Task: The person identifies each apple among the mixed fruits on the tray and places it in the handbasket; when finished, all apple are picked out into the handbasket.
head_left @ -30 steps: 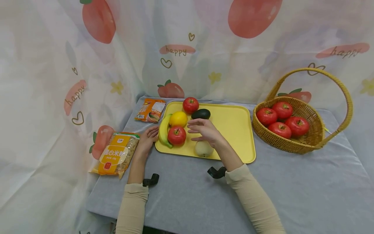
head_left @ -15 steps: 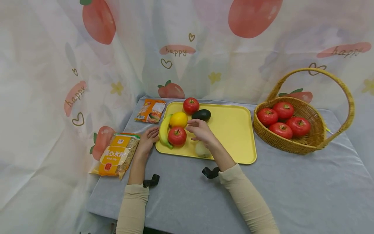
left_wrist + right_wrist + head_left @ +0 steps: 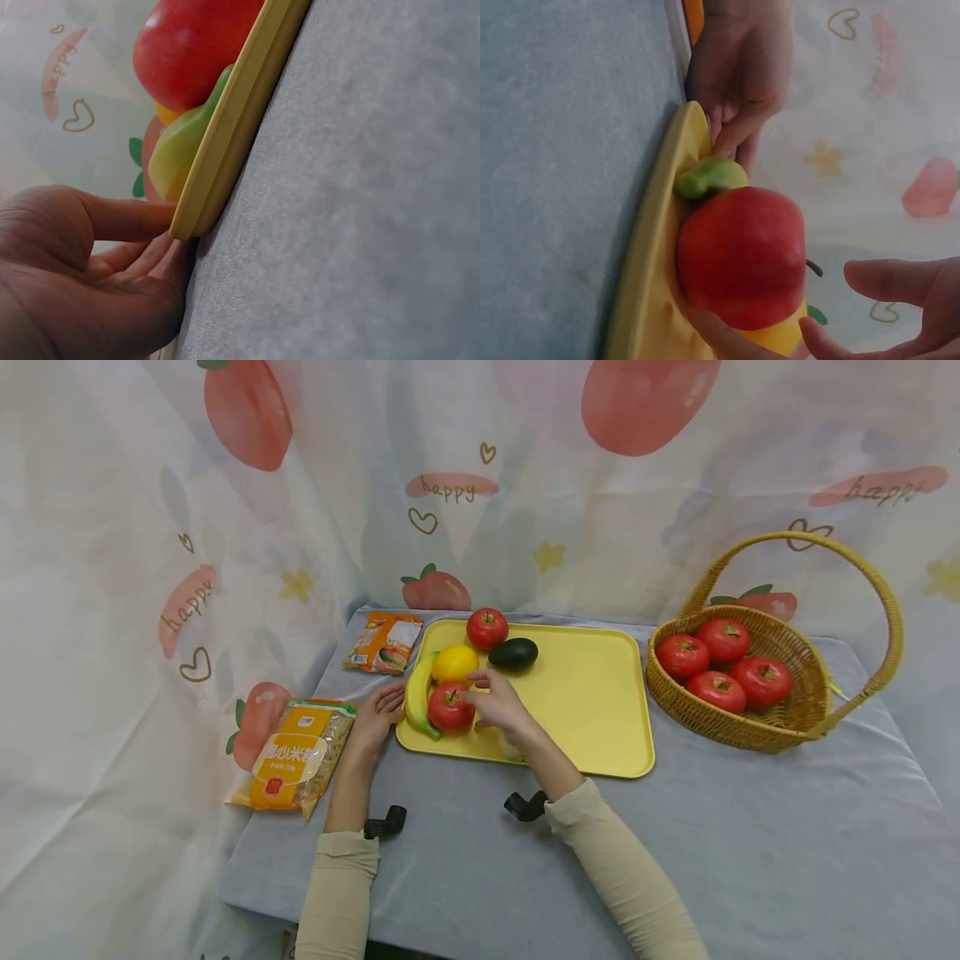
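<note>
A red apple [image 3: 451, 707] rests on the yellow tray [image 3: 585, 710], right of a banana [image 3: 417, 693] and in front of a yellow lemon-like fruit [image 3: 455, 662]. Reaching over the apple's right side, my right hand [image 3: 501, 703] has its fingers spread. In the right wrist view, one finger lies against the apple's side and the thumb stands apart from it. My left hand [image 3: 377, 714] is at the tray's left end; in the left wrist view its thumb presses the rim while the other fingers lie at the outer side, partly hidden. A pale round fruit [image 3: 510, 748] is mostly hidden under my right wrist.
Another red apple [image 3: 487, 628] and a dark green avocado [image 3: 513, 654] lie toward the tray's back. At right stands a wicker basket [image 3: 780, 739] with several red apples. Left are an orange packet [image 3: 384, 643] and a grain bag [image 3: 300, 756]. A printed curtain hangs behind.
My right hand has moved left and slightly down, from above the pale fruit to the front red apple, covering more of the pale fruit. The left hand stays at the tray's edge.
</note>
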Demonstrator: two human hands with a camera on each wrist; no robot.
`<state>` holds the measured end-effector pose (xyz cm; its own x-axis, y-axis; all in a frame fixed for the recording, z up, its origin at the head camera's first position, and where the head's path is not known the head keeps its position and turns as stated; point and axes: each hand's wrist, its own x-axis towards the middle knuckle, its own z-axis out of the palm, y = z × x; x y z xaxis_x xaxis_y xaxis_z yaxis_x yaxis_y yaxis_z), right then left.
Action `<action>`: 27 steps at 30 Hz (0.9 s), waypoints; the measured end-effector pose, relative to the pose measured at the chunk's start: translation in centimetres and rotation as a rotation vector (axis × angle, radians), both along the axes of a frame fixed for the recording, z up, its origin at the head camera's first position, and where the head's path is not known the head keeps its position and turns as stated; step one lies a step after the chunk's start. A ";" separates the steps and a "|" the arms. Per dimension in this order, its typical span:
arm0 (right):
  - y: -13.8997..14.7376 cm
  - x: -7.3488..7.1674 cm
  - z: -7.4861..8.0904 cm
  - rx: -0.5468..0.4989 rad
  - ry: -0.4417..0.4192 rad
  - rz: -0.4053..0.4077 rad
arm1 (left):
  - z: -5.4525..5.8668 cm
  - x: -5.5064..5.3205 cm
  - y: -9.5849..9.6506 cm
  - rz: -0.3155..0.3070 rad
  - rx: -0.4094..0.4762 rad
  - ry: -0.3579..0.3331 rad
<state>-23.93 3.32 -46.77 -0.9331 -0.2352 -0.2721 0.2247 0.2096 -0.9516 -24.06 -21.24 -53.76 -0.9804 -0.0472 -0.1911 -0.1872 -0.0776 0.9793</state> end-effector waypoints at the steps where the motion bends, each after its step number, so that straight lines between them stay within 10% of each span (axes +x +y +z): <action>1: -0.1 0.0 -0.2 -0.005 -0.009 -0.006 | 0.0 0.0 0.0 0.000 -0.001 0.000; 27: -1.2 -0.2 -1.8 0.010 -0.035 -0.025 | -0.2 -0.1 0.0 0.009 -0.009 -0.007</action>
